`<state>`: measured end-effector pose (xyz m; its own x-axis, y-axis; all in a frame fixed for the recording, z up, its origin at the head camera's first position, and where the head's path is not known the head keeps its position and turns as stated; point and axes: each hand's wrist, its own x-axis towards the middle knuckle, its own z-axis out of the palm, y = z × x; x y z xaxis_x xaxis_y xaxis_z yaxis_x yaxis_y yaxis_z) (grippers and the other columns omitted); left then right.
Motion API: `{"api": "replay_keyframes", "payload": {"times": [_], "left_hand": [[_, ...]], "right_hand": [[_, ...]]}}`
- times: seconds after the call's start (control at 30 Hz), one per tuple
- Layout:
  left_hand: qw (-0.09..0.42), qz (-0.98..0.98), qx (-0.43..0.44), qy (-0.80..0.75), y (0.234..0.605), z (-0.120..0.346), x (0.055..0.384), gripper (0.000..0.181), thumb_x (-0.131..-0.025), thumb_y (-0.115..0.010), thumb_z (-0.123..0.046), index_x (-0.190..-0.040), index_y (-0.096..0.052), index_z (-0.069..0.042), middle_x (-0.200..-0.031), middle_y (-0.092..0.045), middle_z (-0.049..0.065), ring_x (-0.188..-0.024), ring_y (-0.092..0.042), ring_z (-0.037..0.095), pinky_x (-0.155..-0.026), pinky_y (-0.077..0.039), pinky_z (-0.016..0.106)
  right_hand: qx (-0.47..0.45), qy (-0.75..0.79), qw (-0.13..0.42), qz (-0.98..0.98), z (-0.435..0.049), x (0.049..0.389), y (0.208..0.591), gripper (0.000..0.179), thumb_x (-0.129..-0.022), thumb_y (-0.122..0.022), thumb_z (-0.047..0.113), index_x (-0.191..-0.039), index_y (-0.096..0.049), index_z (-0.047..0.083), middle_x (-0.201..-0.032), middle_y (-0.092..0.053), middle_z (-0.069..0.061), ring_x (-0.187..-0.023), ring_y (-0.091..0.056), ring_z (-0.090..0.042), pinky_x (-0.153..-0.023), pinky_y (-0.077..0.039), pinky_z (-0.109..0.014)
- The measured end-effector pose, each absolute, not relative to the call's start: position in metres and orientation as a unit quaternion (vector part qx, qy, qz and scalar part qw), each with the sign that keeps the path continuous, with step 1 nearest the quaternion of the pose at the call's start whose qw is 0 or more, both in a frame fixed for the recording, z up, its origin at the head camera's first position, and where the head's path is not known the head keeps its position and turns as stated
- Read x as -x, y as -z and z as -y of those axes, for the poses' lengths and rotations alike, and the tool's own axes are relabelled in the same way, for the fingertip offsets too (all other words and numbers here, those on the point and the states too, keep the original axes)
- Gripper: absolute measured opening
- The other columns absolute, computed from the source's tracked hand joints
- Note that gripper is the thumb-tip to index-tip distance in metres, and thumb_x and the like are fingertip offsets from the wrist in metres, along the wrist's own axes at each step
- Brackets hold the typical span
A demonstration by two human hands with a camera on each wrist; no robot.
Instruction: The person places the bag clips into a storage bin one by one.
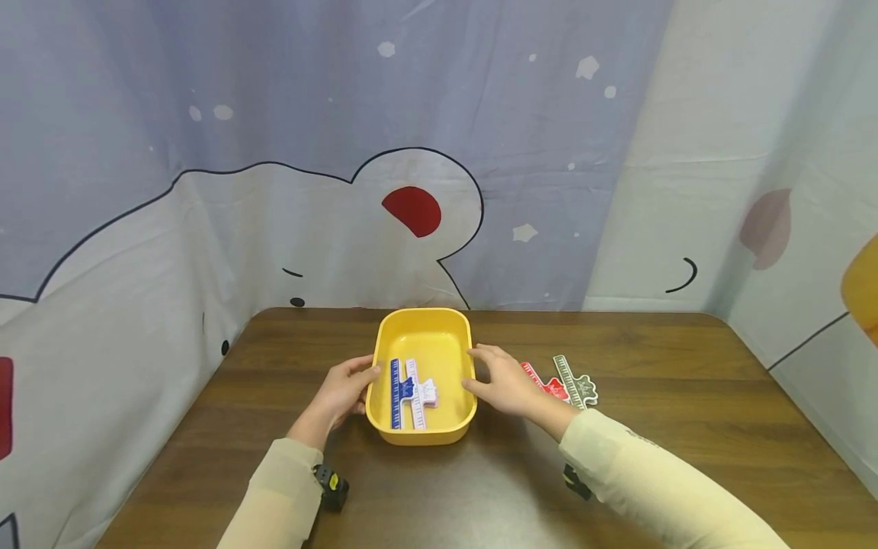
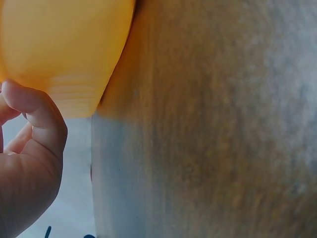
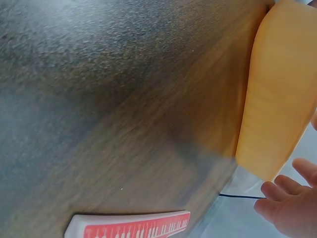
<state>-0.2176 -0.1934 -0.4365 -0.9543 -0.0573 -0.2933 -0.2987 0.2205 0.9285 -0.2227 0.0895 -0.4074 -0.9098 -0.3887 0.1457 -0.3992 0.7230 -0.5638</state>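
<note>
A yellow plastic basin [image 1: 439,423] stands on the table between both hands. Inside, toward its near left, lie a blue clip [image 1: 395,393] and a pale pink clip [image 1: 414,404], each with a strip of piano keys. My left hand [image 1: 343,390] grips the basin's left side, thumb over the rim and fingers outside. On the opposite side, my right hand [image 1: 507,381] has its thumb and fingertips at the rim, with fingers loosely extended in the right wrist view. Beyond that hand lie a red clip [image 1: 554,387] and a dark green clip [image 1: 583,389], partly hidden by the forearm.
The brown wooden table [image 1: 652,427] reaches back to a patterned curtain [image 1: 549,152]. Dark wrist cameras [image 1: 331,488] sit under both sleeves.
</note>
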Motion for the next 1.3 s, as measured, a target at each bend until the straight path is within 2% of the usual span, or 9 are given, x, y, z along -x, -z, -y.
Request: {"api": "replay_keyframes", "payload": {"times": [0.53,0.8,1.3], "left_hand": [[0.096,-0.775,0.112,-0.615,0.436,0.193,0.216,0.047,-0.094,-0.057,-0.028,-0.138,-0.045,-0.015,-0.098,-0.062,0.015,-0.06,-0.055,0.016,-0.052,-0.05,0.024],[0.095,-0.775,0.113,-0.614,0.436,0.192,0.217,0.047,-0.094,-0.056,-0.028,-0.138,-0.045,-0.015,-0.095,-0.062,0.014,-0.06,-0.055,0.016,-0.051,-0.05,0.024],[0.093,-0.771,0.112,-0.62,0.438,0.194,0.217,0.048,-0.094,-0.057,-0.03,-0.138,-0.046,-0.014,-0.091,-0.063,0.014,-0.058,-0.056,0.015,-0.05,-0.049,0.025]], "right_hand": [[-0.176,-0.303,0.006,0.936,-0.103,0.221,0.413,0.055,-0.087,-0.064,0.036,-0.133,-0.052,0.008,-0.14,-0.048,-0.017,-0.13,-0.045,-0.034,-0.107,-0.035,-0.05],[-0.188,-0.309,0.015,0.932,-0.108,0.222,0.416,0.05,-0.089,-0.062,0.028,-0.131,-0.053,0.002,-0.138,-0.048,-0.023,-0.128,-0.046,-0.037,-0.106,-0.037,-0.05],[-0.186,-0.287,0.022,0.939,-0.121,0.221,0.418,0.05,-0.086,-0.064,0.023,-0.129,-0.054,0.001,-0.133,-0.052,-0.023,-0.126,-0.048,-0.038,-0.105,-0.038,-0.049]]}}
